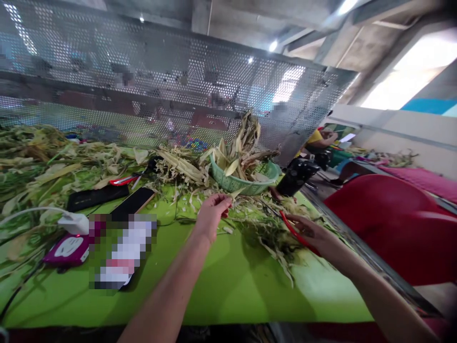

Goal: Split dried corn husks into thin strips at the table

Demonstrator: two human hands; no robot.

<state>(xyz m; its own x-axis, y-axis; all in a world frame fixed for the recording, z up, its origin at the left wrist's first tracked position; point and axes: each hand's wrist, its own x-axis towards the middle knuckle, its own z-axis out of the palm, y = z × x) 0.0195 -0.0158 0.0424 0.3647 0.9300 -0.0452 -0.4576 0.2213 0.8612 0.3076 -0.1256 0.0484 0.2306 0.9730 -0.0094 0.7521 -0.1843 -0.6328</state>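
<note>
My left hand [214, 209] is closed in a pinch on a narrow pale strip of corn husk [238, 192], just in front of the green plastic basket [232, 183]. Dried corn husks [246, 143] are heaped in that basket and stick up above its rim. To the right, my right hand [310, 231] grips red-handled scissors [293, 229], with their metal blades pointing left towards the basket. Below the blades lies a tangle of thin husk scraps [276, 243] on the green table [221, 286].
More dried husks [46, 157] cover the back left. At left lie a dark phone [134, 202], a blurred-out phone, a purple power bank [67, 250] with a white plug, and a red cutter [123, 181]. A perforated metal screen [160, 85] stands behind; a red chair [385, 228] is at right.
</note>
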